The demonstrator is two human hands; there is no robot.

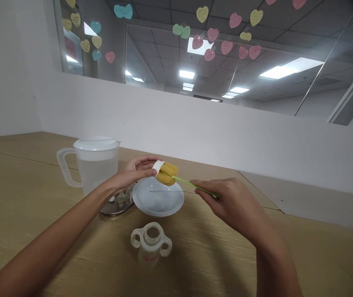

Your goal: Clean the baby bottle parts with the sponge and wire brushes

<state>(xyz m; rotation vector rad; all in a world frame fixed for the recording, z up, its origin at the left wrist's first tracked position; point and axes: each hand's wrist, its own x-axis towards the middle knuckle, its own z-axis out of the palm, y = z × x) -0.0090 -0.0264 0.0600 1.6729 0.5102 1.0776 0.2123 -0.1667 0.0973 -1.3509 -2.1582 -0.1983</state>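
Note:
My right hand (230, 198) is closed around the thin green handle of a bottle brush (167, 178) with a yellow sponge head. The brush points left, toward my left hand (139, 167). A white band-like piece (158, 166) sits against the far end of the sponge, pinched by my left thumb and fingers; its exact kind is unclear. Below the sponge lies a white bowl (159, 208), apparently holding water. Nearer to me stands a baby bottle (150, 247) with two handles, its top uncapped.
A lidded, translucent pitcher (98, 165) stands at the left, partly filled. Beside it, a round metal tray (114, 212) bears small clear and white parts, partly behind my left wrist. A white wall (176, 123) bounds the table at the back.

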